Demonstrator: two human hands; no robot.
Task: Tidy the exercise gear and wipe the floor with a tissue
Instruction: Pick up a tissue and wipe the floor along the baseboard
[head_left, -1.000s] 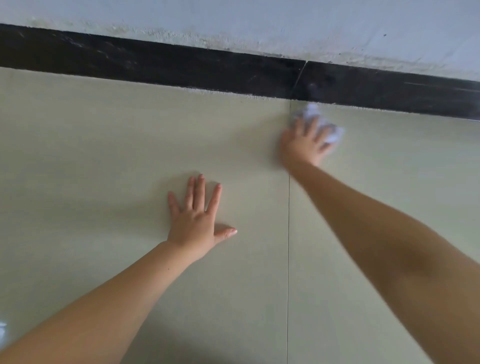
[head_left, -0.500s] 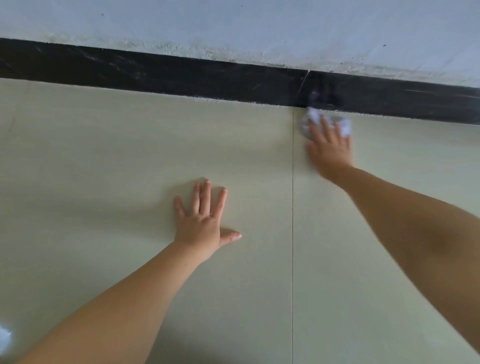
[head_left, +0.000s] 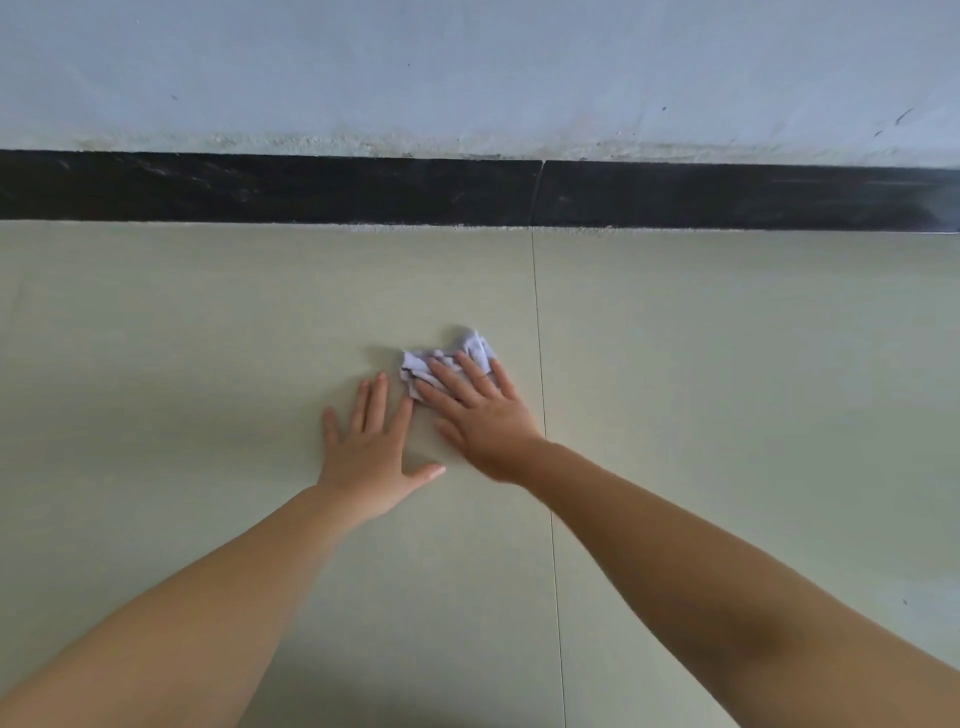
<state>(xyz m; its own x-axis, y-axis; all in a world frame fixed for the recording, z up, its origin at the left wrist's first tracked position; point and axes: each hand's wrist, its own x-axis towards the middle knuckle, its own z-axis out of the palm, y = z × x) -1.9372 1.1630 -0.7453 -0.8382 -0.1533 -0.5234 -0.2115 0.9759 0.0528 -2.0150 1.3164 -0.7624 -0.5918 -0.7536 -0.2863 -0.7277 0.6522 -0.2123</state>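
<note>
A crumpled white tissue (head_left: 457, 353) lies on the pale green tiled floor (head_left: 208, 338), just left of a tile joint. My right hand (head_left: 480, 413) presses on the tissue with straight fingers, covering its near part. My left hand (head_left: 371, 447) rests flat on the floor with fingers spread, right beside the right hand and touching nothing else. No exercise gear is in view.
A black skirting strip (head_left: 311, 189) runs along the foot of a pale wall (head_left: 467, 73) at the far side of the floor. A thin tile joint (head_left: 550, 519) runs from the skirting toward me.
My right hand has dragged the tissue from the skirting back toward me and leftward, across the tile joint, up beside my left hand. The left hand stays planted on the floor.
</note>
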